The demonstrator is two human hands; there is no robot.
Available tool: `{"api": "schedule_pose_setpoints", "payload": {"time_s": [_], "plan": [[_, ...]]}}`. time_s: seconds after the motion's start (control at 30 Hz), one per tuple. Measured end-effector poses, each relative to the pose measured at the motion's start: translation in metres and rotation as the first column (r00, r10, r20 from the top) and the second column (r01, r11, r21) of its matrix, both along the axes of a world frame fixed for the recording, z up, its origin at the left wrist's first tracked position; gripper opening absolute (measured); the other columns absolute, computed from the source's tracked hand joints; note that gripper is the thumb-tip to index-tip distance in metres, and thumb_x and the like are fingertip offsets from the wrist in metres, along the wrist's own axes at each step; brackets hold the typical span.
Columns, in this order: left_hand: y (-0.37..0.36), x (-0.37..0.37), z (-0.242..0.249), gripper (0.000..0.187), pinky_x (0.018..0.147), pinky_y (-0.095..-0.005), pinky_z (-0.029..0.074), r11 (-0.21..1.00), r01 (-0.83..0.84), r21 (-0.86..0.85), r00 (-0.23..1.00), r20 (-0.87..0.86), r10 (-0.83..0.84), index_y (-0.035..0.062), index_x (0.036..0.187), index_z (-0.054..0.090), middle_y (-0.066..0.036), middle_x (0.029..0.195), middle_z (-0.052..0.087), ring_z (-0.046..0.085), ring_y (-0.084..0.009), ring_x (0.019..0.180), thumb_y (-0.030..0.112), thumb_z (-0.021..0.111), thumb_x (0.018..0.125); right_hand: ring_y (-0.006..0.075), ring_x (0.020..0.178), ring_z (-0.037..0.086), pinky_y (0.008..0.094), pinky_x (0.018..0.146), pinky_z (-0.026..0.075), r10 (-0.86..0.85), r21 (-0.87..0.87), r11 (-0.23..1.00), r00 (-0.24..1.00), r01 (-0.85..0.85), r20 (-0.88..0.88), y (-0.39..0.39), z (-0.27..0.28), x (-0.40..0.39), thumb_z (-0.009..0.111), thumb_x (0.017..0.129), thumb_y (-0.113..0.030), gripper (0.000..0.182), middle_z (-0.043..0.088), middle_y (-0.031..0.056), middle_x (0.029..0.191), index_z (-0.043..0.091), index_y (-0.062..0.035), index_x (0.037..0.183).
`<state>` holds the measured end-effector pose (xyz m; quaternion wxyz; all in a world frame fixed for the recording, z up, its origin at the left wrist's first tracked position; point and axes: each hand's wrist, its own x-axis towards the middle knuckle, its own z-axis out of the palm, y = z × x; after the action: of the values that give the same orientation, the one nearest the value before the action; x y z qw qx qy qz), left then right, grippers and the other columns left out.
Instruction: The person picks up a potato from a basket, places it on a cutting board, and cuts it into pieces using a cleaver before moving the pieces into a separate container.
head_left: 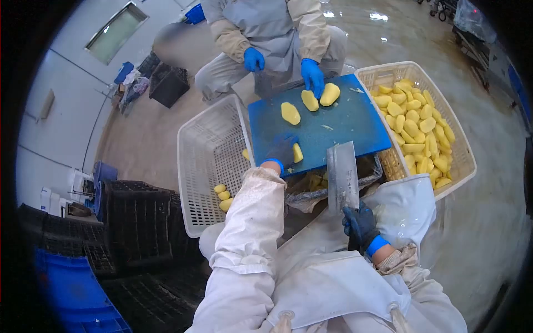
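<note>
My left hand (282, 150), in a dark glove with a blue cuff, is closed at the left edge of the blue cutting board (333, 133). A peeled potato (298, 152) shows at its fingers, partly hidden by the glove. My right hand (361, 226) is wrapped round the handle of a cleaver (342, 177), whose broad blade points away from me and overlaps the board's near edge. Farther up the board lie a peeled potato (290, 113) and two others beside a co-worker's blue-gloved hand (313, 77).
A white crate (383, 75) heaped with peeled potatoes stands right of the board. On the left, another white crate (191, 166) holds several potatoes. Under the board is a lined container (369, 176). The co-worker sits opposite, a dark blade (263, 84) near their other hand. Black crates (139, 222) stand at left.
</note>
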<state>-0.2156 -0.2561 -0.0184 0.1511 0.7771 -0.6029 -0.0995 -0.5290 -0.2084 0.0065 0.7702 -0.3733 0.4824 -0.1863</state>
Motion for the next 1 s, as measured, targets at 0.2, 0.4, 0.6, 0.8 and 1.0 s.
{"api": "schedule_pose_setpoints", "payload": {"time_s": [0.2,0.4,0.6,0.8,1.0], "plan": [[0.044,0.001,-0.014,0.048,0.090,-0.0422,0.040,0.983,-0.153,-0.100,0.988,-0.045,0.149,0.0124,0.116,0.052,-0.019,0.113,0.052,0.049,-0.0371,0.104,0.023,0.065,0.071,0.0086,0.045,0.044,0.0224,0.036,0.037,0.092,-0.142,0.985,0.994,-0.100,-0.066,0.005,-0.004,0.007,0.056,0.084,-0.014,0.018,0.046,0.0003,0.059,0.050,-0.0075,0.099],[0.053,-0.014,-0.023,0.045,0.078,-0.0430,0.045,0.916,-0.376,-0.138,0.910,-0.243,0.337,0.0104,0.111,0.055,-0.021,0.096,0.059,0.056,-0.0373,0.089,0.025,0.066,0.071,0.0404,0.068,0.057,0.0480,0.062,0.045,0.145,-0.654,0.451,0.773,-0.607,-0.618,-0.015,0.028,0.027,0.051,0.083,-0.028,0.027,0.059,0.0229,0.074,0.055,-0.0030,0.092],[0.057,-0.022,-0.010,0.039,0.077,-0.0443,0.044,0.904,-0.397,-0.159,0.906,-0.226,0.359,0.0087,0.105,0.056,-0.022,0.093,0.059,0.055,-0.0387,0.089,0.025,0.065,0.072,0.0369,0.074,0.060,0.0471,0.064,0.047,0.095,-0.502,0.204,0.528,-0.840,-0.844,-0.042,0.022,0.071,0.048,0.083,-0.029,0.028,0.062,0.0206,0.078,0.054,-0.0021,0.091],[0.054,-0.014,-0.018,0.034,0.076,-0.0453,0.043,0.910,-0.346,-0.230,0.931,-0.205,0.302,0.0088,0.104,0.056,-0.022,0.093,0.058,0.055,-0.0389,0.090,0.024,0.062,0.074,0.0363,0.072,0.061,0.0474,0.064,0.047,0.064,-0.545,0.283,0.583,-0.789,-0.810,-0.027,0.040,0.065,0.045,0.083,-0.024,0.025,0.062,0.0210,0.077,0.053,-0.0016,0.092],[0.060,-0.020,-0.013,0.034,0.077,-0.0446,0.044,0.916,-0.366,-0.166,0.913,-0.257,0.318,0.0083,0.105,0.056,-0.022,0.097,0.058,0.055,-0.0396,0.089,0.022,0.061,0.075,0.0371,0.071,0.061,0.0471,0.063,0.048,0.140,-0.519,0.174,0.543,-0.837,-0.828,-0.016,0.043,0.071,0.045,0.083,-0.021,0.023,0.062,0.0204,0.075,0.054,-0.0010,0.091]]}}
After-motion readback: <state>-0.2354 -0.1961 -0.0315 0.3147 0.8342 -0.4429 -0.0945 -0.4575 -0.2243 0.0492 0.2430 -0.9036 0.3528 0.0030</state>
